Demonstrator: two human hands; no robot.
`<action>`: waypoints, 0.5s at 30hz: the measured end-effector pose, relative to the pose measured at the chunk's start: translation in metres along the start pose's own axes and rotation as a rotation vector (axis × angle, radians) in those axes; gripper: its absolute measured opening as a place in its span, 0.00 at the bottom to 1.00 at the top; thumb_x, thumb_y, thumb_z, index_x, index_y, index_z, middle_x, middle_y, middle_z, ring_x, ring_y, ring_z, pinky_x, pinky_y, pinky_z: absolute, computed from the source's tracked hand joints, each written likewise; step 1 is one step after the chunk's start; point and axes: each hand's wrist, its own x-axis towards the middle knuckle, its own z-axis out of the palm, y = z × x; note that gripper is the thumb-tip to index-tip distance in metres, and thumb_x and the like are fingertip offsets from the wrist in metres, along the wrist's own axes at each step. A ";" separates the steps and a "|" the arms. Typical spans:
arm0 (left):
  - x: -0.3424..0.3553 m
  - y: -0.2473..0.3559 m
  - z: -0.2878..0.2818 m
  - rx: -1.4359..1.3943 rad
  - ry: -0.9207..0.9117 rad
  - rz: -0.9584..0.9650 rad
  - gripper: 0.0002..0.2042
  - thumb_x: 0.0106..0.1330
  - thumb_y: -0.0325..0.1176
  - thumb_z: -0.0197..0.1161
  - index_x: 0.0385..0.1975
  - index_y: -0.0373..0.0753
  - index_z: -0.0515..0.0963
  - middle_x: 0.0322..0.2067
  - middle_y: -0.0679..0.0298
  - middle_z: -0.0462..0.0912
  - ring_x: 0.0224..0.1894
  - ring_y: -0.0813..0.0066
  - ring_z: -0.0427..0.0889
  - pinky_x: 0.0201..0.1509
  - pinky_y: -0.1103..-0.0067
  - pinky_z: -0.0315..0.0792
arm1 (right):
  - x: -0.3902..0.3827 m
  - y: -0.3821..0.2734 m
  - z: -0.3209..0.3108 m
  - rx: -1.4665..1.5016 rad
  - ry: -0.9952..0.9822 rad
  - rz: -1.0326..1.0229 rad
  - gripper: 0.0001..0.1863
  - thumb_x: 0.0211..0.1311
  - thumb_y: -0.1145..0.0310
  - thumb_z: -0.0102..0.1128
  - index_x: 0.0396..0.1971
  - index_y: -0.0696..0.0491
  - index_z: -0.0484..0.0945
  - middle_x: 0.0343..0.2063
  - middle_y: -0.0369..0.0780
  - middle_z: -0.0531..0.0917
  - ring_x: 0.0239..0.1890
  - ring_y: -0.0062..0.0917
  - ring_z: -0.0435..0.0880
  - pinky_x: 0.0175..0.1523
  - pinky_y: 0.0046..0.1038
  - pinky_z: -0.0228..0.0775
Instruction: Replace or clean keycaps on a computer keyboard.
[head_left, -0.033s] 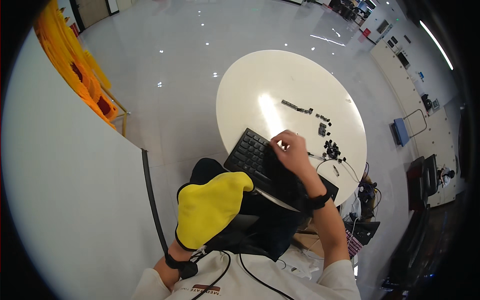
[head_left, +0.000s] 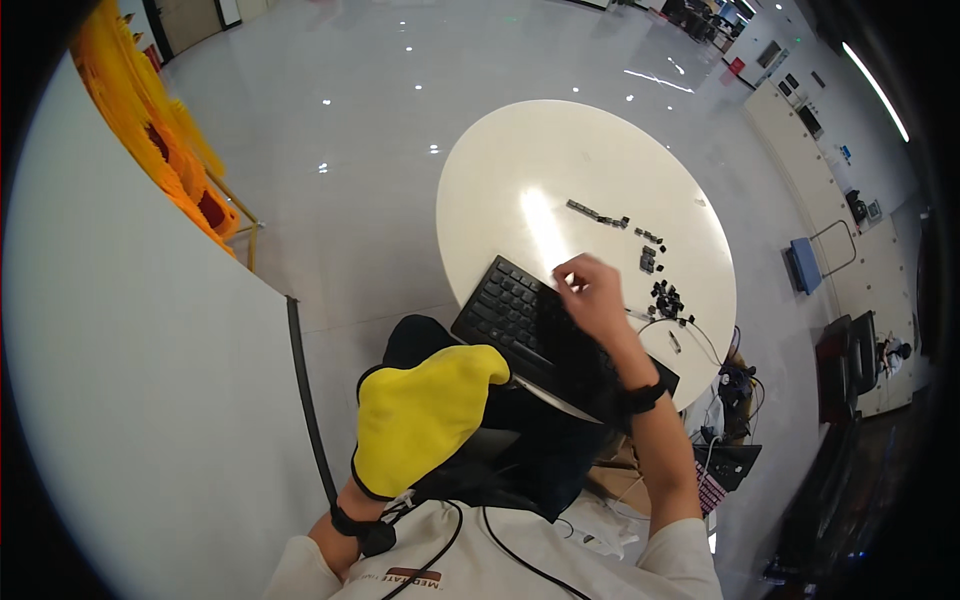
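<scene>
A black keyboard (head_left: 502,310) lies at the near edge of the round white table (head_left: 490,170), some of it in dark shadow. My right hand (head_left: 590,295) is over its upper part, fingertips drawn together; whatever they may hold is too small to make out. A yellow cloth with dark edging (head_left: 420,420) covers my left hand, whose fingers are hidden, beside the keyboard's lower edge. Small loose keycaps (head_left: 666,300) lie in a pile right of the keyboard, with short rows of more (head_left: 585,210) farther back. A thin cable (head_left: 708,340) loops near the pile.
A white panel (head_left: 150,350) stands on my left, with orange-yellow plush material (head_left: 150,140) beyond it. Tangled cables (head_left: 735,390) and a pink-keyed keyboard (head_left: 710,490) are right of the table, below its level. Dark chairs (head_left: 840,365) and a blue trolley (head_left: 805,265) stand farther right.
My right hand has shifted slightly to the right over the keyboard. The whole view has moved very slightly; the cloth and keycaps look the same.
</scene>
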 end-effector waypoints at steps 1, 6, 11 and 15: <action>0.000 0.002 0.000 -0.004 -0.008 0.004 0.26 0.75 0.35 0.73 0.72 0.39 0.79 0.64 0.59 0.87 0.59 0.60 0.89 0.64 0.70 0.80 | 0.007 0.018 -0.007 -0.055 0.095 -0.034 0.03 0.63 0.76 0.77 0.36 0.56 0.92 0.33 0.45 0.91 0.29 0.35 0.87 0.39 0.34 0.81; -0.005 0.004 -0.003 -0.007 -0.008 -0.006 0.26 0.74 0.35 0.73 0.71 0.40 0.80 0.63 0.59 0.88 0.58 0.60 0.89 0.64 0.70 0.80 | 0.053 0.069 -0.023 -0.379 0.078 0.000 0.13 0.62 0.76 0.77 0.47 0.57 0.90 0.47 0.47 0.89 0.53 0.44 0.87 0.60 0.43 0.82; -0.009 0.006 -0.011 0.007 0.006 -0.018 0.26 0.73 0.35 0.74 0.70 0.40 0.80 0.62 0.59 0.88 0.57 0.60 0.90 0.63 0.70 0.81 | 0.091 0.086 -0.007 -0.481 0.078 0.016 0.21 0.61 0.73 0.79 0.54 0.57 0.89 0.60 0.50 0.83 0.66 0.49 0.81 0.69 0.44 0.80; -0.011 0.005 -0.017 0.013 0.018 -0.036 0.26 0.73 0.35 0.75 0.70 0.40 0.81 0.61 0.60 0.89 0.56 0.60 0.90 0.62 0.70 0.81 | 0.113 0.088 0.001 -0.530 0.093 0.046 0.22 0.59 0.71 0.80 0.54 0.59 0.90 0.62 0.51 0.81 0.65 0.49 0.81 0.70 0.44 0.80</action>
